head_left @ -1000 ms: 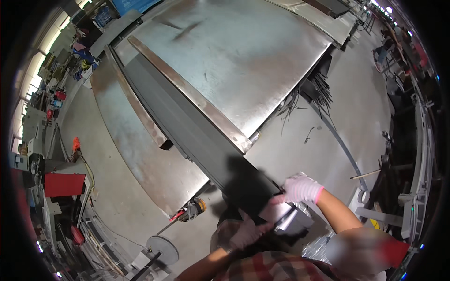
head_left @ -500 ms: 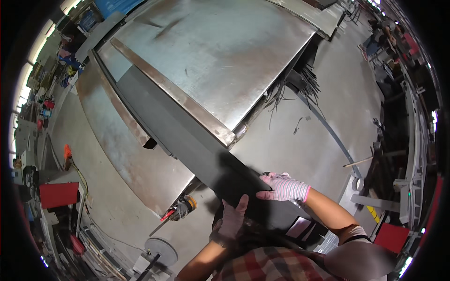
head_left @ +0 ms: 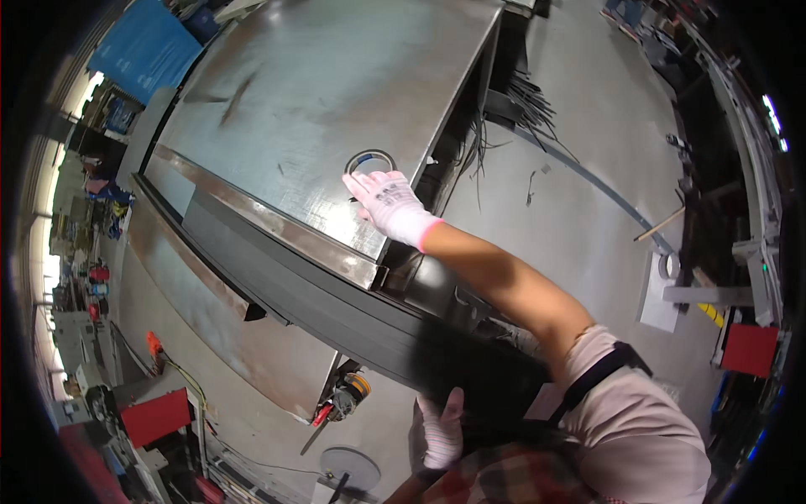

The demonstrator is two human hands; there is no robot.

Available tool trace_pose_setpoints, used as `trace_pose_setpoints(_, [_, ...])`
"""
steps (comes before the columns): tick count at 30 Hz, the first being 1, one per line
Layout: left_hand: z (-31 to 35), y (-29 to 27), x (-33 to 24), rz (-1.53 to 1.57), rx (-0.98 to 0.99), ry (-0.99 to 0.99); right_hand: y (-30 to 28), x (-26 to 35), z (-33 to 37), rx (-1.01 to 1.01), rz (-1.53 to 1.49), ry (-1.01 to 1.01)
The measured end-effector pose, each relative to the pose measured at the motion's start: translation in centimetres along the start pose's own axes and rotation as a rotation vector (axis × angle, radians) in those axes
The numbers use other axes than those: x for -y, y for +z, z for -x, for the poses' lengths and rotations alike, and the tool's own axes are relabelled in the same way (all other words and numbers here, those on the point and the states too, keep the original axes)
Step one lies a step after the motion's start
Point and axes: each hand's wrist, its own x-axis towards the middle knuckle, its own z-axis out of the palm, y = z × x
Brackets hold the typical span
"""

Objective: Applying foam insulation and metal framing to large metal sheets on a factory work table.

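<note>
A long dark grey panel (head_left: 336, 323), folded lengthwise, runs diagonally from the metal table to my body. At its near end, my left hand (head_left: 440, 433), in a light glove, grips the edge; the thumb shows and the other fingers are partly hidden. My right hand (head_left: 388, 204), in a pink-cuffed white glove, reaches over the panel to the bare metal tabletop (head_left: 294, 109). Its fingers are closed over the near rim of a roll of tape (head_left: 369, 154), close to the table's right edge. The hand covers part of the roll.
A raised metal strip (head_left: 277, 220) borders the panel on the table side. A second metal sheet (head_left: 210, 311) lies to the left, with a power tool (head_left: 348, 395) below its corner. Dark thin strips (head_left: 529, 105) stick out beyond the table's right side. Red stools (head_left: 750, 350) stand at the right.
My right hand has left the panel's near end and moved forward onto the tabletop, where the roll of tape now shows. My left hand stays at the panel. The view has shifted.
</note>
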Motion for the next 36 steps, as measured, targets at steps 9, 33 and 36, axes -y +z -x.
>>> trace_pose_setpoints(9, [-2.5,1.4,-1.9,0.206,-0.164,0.256,-11.0,6.7,22.3,0.744,-0.694,0.404])
trace_pose_setpoints(33, [-5.6,-2.6,-2.7,0.347,-0.091,0.219,-5.6,6.6,18.8,0.9,-1.051,0.451])
trace_pose_setpoints(36, [-5.0,-1.0,-4.8,0.297,-0.13,0.405,-6.3,7.0,18.1,0.686,-1.08,0.332])
